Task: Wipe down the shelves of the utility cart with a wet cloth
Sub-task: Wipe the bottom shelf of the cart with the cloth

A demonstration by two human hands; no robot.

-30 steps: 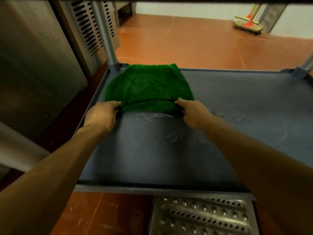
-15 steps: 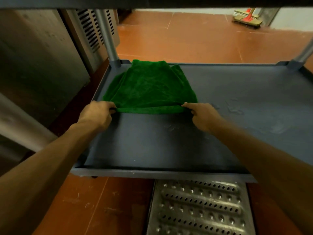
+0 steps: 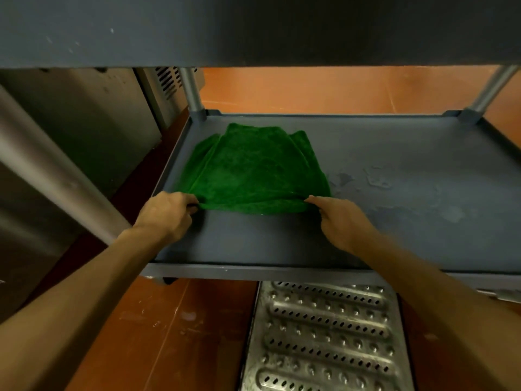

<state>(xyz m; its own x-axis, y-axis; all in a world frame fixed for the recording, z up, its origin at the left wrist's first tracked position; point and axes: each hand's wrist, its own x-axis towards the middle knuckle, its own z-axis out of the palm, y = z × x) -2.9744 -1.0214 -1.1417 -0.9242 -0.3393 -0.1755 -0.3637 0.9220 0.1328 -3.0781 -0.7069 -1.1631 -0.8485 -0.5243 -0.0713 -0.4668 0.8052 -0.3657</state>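
Green, nappy cloth (image 3: 253,170) lies spread and rumpled on the left half of the cart's grey-blue plastic lower shelf (image 3: 408,230). Its left folds sit just beside the raised left rim, and its far edge stops short of the back rim. From my seat I see both hands at the cloth's near edge. The left hand (image 3: 166,215) has its fingers curled around the near-left corner. The right hand (image 3: 344,221) pinches the near-right corner between thumb and fingertips. The edge between them is pulled into a slightly lifted line.

To the right of the cloth the shelf runs bare toward the right rim, marked with pale wet patches (image 3: 375,176). Between the hands and the front lip I have a strip of bare shelf. Overhead, the dark upper shelf (image 3: 253,29) closes in low. Round grey metal posts stand at the back-left (image 3: 191,88) and back-right (image 3: 490,91) corners.

A brushed steel cabinet (image 3: 84,122) stands close along the cart's left side. Below the front lip are orange tiled floor (image 3: 158,334) and a perforated steel drain grate (image 3: 324,334).
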